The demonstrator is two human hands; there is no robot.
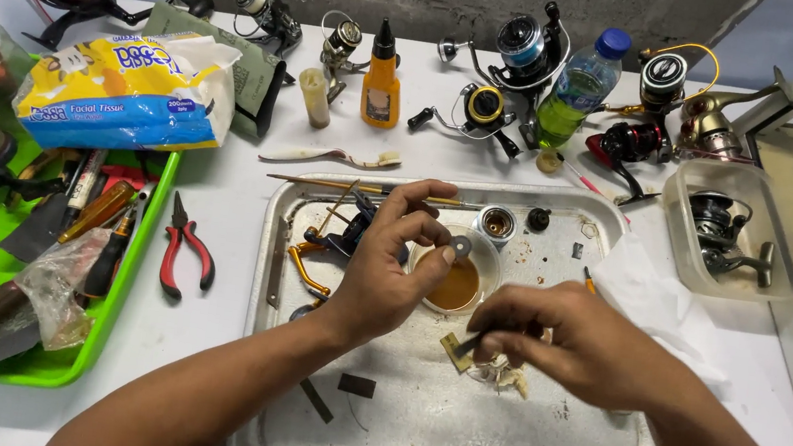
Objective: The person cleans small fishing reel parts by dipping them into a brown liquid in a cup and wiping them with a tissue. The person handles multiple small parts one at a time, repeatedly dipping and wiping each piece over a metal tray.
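Washer (460,248) is being pinched in the left hand (389,265) over the cup of brown liquid (456,283); at four o'clock, the right hand (571,343) is gripping a slim tool (468,344), best kept steady above the steel tray (453,422)

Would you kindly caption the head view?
Left hand holds a washer over a cup; right hand grips a tool.

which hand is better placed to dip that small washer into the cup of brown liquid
Left, probably. The left hand pinches the small grey washer directly above the cup of brown liquid. The right hand sits lower on the metal tray, gripping a thin tool.
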